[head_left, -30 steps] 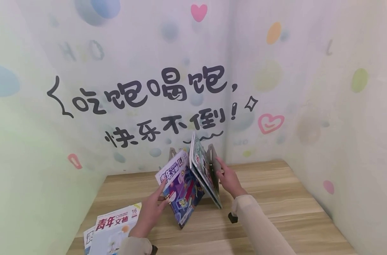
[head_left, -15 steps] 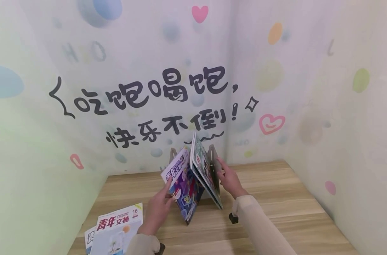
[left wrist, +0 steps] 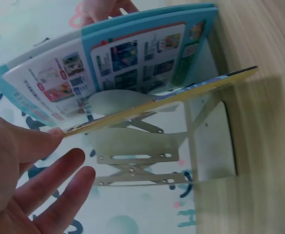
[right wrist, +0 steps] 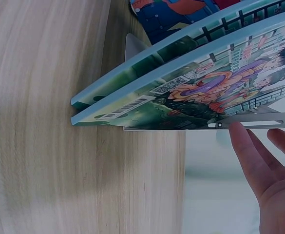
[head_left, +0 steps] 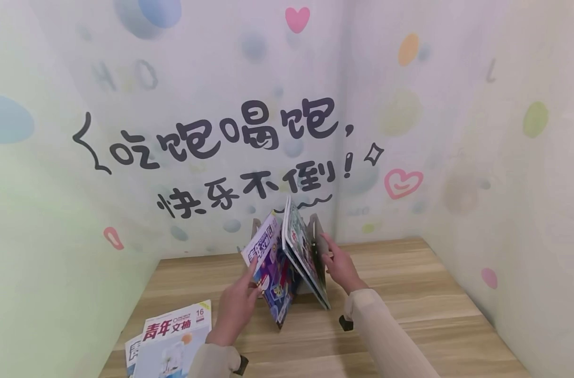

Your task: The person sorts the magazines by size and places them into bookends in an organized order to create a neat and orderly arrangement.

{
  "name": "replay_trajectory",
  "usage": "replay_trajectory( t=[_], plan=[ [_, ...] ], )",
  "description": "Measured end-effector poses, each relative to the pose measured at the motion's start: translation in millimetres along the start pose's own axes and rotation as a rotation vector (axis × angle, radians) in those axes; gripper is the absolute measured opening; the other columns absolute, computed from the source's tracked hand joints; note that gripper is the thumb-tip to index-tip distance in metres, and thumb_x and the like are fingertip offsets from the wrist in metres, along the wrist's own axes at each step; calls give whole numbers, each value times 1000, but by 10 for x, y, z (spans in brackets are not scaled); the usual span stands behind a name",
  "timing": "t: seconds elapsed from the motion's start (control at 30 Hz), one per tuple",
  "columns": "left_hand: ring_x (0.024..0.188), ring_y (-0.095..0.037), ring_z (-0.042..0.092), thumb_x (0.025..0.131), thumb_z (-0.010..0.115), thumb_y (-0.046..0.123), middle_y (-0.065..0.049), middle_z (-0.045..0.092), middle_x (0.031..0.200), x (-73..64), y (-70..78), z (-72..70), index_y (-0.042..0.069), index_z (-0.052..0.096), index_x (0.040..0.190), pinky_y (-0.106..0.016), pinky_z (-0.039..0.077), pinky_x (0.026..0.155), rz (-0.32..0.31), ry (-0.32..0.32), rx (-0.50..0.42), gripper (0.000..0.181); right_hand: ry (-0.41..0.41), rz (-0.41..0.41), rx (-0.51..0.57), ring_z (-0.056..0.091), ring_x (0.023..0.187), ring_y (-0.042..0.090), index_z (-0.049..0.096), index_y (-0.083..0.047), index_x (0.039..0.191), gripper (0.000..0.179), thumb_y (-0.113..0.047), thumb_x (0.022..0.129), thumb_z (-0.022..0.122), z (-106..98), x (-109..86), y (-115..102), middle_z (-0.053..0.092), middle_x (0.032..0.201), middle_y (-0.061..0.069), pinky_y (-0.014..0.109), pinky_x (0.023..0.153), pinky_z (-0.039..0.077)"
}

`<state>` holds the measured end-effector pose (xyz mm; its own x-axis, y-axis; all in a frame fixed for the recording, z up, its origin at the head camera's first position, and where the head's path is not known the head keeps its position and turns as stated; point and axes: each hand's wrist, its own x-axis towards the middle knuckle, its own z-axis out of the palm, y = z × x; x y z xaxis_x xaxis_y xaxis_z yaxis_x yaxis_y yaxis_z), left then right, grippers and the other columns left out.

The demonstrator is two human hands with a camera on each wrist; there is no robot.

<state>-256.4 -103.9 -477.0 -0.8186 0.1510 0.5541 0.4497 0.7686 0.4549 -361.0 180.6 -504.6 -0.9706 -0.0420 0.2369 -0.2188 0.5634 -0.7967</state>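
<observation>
My left hand point(head_left: 237, 310) pinches the near edge of a purple magazine point(head_left: 273, 273); in the left wrist view the magazine point(left wrist: 157, 107) appears edge-on, between the thumb and a fingertip behind it. It leans into a grey metal adjustable bookend point(left wrist: 142, 161) with crossed sliding bars. To its right, green-covered magazines with blue spines point(left wrist: 147, 58) stand tilted in the same bookend. My right hand point(head_left: 343, 268) touches the bookend's right side plate, its fingers fairly straight against the metal in the right wrist view. The green magazine point(right wrist: 205, 87) lies against that plate.
At the front left of the wooden table point(head_left: 409, 294), a magazine with red lettering point(head_left: 173, 336) overlaps another magazine point(head_left: 132, 352). Behind stands a printed wall point(head_left: 249, 63) with black lettering. Pale walls flank the table on both sides.
My left hand has moved right and slightly away from me, bringing the purple magazine closer to the green ones inside the bookend. My right hand stays at the side plate.
</observation>
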Motion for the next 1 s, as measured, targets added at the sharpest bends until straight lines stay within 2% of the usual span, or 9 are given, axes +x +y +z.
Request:
replay_trajectory(
  t=[0.2, 0.43, 0.6, 0.77, 0.87, 1.0],
  plan=[
    [60, -9, 56, 84, 75, 8, -8, 72, 93, 87, 62, -13, 17, 36, 152, -25, 44, 52, 31, 6, 30, 79, -2, 9, 16, 66, 90, 34, 34, -28, 151, 60, -6, 98, 54, -8, -14, -4, 53, 130, 26, 36, 62, 57],
    [57, -9, 51, 81, 77, 6, -7, 70, 87, 115, 114, -93, 14, 38, 150, -25, 41, 50, 27, 12, 55, 80, -9, 34, 15, 66, 91, 33, 35, -30, 151, 60, -7, 99, 53, 0, -11, -17, 52, 132, 25, 35, 63, 57],
    [55, -10, 48, 81, 76, 3, -8, 70, 86, 172, 191, -188, 15, 39, 150, -25, 39, 49, 32, 10, 82, 79, -14, 37, 9, 65, 93, 35, 33, -30, 151, 60, -8, 99, 53, -2, 0, -28, 51, 133, 25, 36, 64, 57],
    [53, -11, 42, 82, 74, 4, -7, 68, 83, 223, 284, -255, 17, 38, 151, -26, 36, 48, 11, -4, 99, 78, -10, 26, 9, 66, 92, 34, 33, -31, 151, 61, -7, 99, 53, -2, 7, -21, 51, 132, 26, 36, 64, 57],
    [51, -12, 40, 83, 75, 4, -7, 67, 78, 246, 318, -262, 18, 37, 151, -28, 36, 47, 3, 5, 98, 80, -10, 25, 18, 65, 93, 37, 34, -31, 151, 61, -7, 99, 53, 0, 3, -14, 50, 133, 27, 35, 64, 57],
    [49, -13, 39, 83, 75, 5, -9, 68, 80, 259, 310, -210, 19, 37, 151, -28, 37, 47, -10, 26, 101, 79, -10, 22, 20, 66, 93, 37, 34, -28, 151, 61, -6, 98, 53, -3, -9, -22, 50, 132, 28, 36, 63, 57]
  ],
)
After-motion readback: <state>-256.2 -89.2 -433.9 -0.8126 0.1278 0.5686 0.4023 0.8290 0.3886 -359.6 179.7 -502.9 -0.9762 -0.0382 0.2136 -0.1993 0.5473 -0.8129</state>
